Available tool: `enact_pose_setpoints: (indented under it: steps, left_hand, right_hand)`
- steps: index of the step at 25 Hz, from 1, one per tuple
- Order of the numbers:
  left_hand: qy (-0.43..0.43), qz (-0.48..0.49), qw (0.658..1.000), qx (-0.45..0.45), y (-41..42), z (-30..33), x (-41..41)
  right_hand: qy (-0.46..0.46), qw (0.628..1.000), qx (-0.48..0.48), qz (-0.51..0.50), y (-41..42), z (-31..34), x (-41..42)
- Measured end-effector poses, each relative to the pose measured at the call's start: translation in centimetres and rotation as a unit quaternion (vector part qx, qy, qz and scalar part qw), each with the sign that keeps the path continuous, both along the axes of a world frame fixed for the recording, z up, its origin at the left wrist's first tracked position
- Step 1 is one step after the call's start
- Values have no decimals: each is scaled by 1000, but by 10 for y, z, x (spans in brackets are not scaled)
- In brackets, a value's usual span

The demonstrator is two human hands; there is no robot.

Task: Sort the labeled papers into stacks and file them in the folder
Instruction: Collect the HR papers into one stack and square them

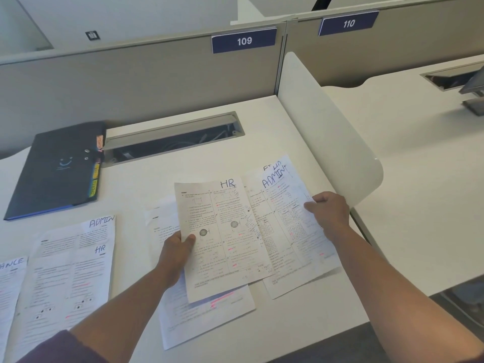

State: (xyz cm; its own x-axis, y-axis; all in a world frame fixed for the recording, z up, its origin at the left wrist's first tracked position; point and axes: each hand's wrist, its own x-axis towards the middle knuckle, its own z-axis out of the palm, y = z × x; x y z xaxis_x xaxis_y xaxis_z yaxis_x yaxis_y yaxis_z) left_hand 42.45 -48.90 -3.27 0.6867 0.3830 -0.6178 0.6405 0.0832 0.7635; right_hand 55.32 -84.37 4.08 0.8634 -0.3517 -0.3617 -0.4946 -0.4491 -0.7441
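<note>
A person sits at a white desk [262, 121] sorting printed sheets, each hand-lettered at the top with a department name. The sorting looks partly done. On the near left of the desk lie sheets already set out: one marked ADMIN [100, 226], an HR sheet [78, 279] overlapping it, and a sheet at the frame's edge whose label reads only "ANCE" [10, 279] (the rest is cut off). The dark folder [57, 171], with coloured tabs along its right edge, lies closed at the far left, well apart from the hands, so by this view nothing has been filed yet.

An unsorted pile remains in the middle. The left hand [175, 250] grips the left edge of a sheet marked HR [217, 237], thumb on top and fingers curled under it. The right hand [327, 210] pinches the right edge of a sheet marked ADMIN in blue [288, 218], fingers curled round the paper. More sheets [209, 315] lie under these two, their labels mostly hidden. Both grips are closed on paper; neither hand is free.
</note>
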Motion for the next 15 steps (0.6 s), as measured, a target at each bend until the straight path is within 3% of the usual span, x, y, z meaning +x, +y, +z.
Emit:
enact_pose_setpoints:
  steps: [3,6,11,15]
  left_hand:
    - [0,2,1000,-5,1,0,0]
    - [-3,2,1000,-7,1,-1,0]
    - [-4,0,1000,-3,1,-1,1]
    - [-6,-5,1000,-3,2,-3,0]
  right_hand:
    - [-48,999,-6,10,1,15,1]
    - [-71,988,-110,83,2,40,5]
    - [-139,932,-307,136,9,86,6]
    - [-217,899,-357,130,23,132,0]
